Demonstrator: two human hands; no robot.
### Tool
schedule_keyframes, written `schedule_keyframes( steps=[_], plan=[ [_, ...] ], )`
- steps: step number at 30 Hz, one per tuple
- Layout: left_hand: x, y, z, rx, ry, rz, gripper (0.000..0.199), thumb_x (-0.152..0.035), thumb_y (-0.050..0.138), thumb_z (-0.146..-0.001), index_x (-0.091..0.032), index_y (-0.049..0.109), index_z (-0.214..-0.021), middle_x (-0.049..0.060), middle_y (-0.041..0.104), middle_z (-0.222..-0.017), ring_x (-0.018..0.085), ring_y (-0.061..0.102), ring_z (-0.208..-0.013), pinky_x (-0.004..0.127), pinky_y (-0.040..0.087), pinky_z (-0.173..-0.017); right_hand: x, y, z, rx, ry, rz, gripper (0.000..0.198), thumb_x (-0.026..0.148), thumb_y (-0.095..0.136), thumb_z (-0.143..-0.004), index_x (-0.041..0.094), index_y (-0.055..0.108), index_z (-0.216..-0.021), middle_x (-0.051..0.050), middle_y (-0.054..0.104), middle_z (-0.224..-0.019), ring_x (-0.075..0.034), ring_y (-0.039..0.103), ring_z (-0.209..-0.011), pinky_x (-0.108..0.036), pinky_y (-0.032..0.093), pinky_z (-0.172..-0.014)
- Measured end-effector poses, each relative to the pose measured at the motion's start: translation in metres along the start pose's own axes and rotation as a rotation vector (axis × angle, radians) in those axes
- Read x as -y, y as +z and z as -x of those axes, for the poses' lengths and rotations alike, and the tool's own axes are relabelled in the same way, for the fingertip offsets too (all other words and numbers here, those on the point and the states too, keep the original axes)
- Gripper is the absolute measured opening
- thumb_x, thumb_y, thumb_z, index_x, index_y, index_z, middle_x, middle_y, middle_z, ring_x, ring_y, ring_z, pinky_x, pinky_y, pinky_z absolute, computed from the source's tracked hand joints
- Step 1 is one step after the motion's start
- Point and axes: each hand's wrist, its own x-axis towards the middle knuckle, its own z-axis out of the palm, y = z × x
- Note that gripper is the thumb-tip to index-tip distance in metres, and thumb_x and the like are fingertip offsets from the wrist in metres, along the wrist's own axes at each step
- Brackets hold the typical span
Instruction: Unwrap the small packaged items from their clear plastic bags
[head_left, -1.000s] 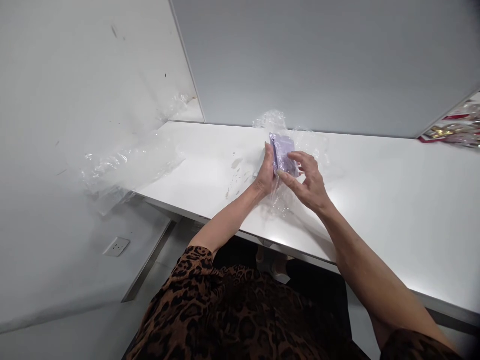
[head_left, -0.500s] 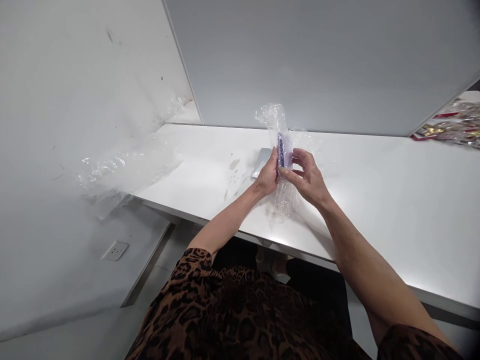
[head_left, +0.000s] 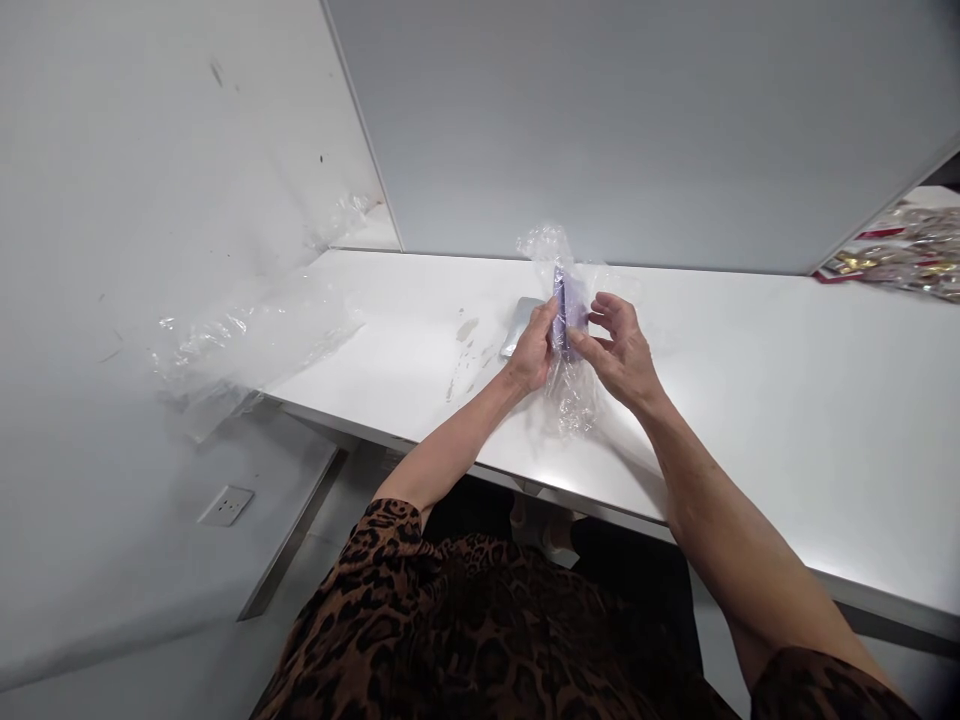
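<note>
A flat purple item [head_left: 574, 300], like a slim case or box, stands upright above the table, its exact kind unclear. Crinkled clear plastic film [head_left: 574, 395] surrounds it and sticks out at top and bottom. My left hand [head_left: 534, 350] is closed around its left side, thumb along the edge. My right hand [head_left: 622, 355] is at its right side, the thumb touching its face while the other fingers are curved and spread apart. A silvery-grey flat object [head_left: 523, 322] lies on the table behind my left hand, partly covered by it.
The white table [head_left: 750, 400] runs along a grey panel [head_left: 637, 130]. Loose clear plastic [head_left: 255, 335] hangs over its left end by the wall. Shiny packets with red and gold [head_left: 900, 250] lie at the far right. A socket [head_left: 227, 506] is low on the left wall.
The purple item has turned, so more of its right face shows. My right fingers have spread away from its edge. The upper end of the film has sunk slightly.
</note>
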Motion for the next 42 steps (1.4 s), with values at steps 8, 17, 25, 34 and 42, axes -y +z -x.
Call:
schedule_keyframes(
  steps=[8,17,25,34,42],
  plan=[
    [-0.001,0.008,0.003,-0.069,0.135,-0.139,0.016,-0.034,0.067,-0.101,-0.02,0.069,-0.093,-0.002,0.069,-0.082,0.012,0.068,-0.079,0.026,0.054,-0.082,0.003,-0.001,0.001,0.042,-0.008,-0.012,0.082,0.076,0.076,-0.08,0.033,0.049,-0.144,-0.013,0.054,-0.15,-0.037,0.053,-0.141,-0.056,0.057,-0.105],
    [0.001,0.012,0.013,-0.115,0.163,-0.278,0.028,-0.036,0.082,-0.091,-0.02,0.059,-0.085,-0.002,0.07,-0.091,0.014,0.07,-0.096,0.029,0.055,-0.089,0.006,-0.003,-0.007,-0.154,0.078,-0.285,0.058,0.069,0.077,-0.082,0.028,0.061,-0.119,-0.007,0.07,-0.116,-0.029,0.069,-0.114,-0.045,0.064,-0.09],
    [-0.021,-0.002,0.005,-0.172,0.135,-0.05,0.029,-0.046,0.057,-0.105,-0.019,0.065,-0.099,0.012,0.078,-0.111,0.024,0.074,-0.12,0.04,0.058,-0.107,-0.002,-0.032,-0.022,-0.235,0.269,-0.506,0.041,0.048,0.088,-0.074,0.023,0.069,-0.1,-0.006,0.073,-0.097,-0.028,0.075,-0.098,-0.044,0.068,-0.079],
    [-0.02,0.005,0.012,-0.008,-0.101,-0.198,0.036,-0.043,0.084,-0.086,-0.019,0.074,-0.111,0.011,0.079,-0.098,0.027,0.075,-0.112,0.048,0.057,-0.111,-0.005,-0.027,-0.021,-0.319,0.195,-0.564,0.042,0.046,0.095,-0.068,0.023,0.07,-0.092,0.0,0.072,-0.088,-0.018,0.071,-0.079,-0.033,0.066,-0.075],
    [-0.011,0.009,0.024,-0.046,0.077,-0.271,0.037,-0.037,0.08,-0.091,-0.017,0.059,-0.068,0.005,0.08,-0.102,0.021,0.076,-0.111,0.038,0.055,-0.107,-0.029,-0.023,-0.027,-0.345,0.322,-0.375,0.062,0.053,0.094,-0.058,0.023,0.064,-0.104,-0.002,0.067,-0.088,-0.022,0.066,-0.083,-0.039,0.061,-0.074]
  ],
)
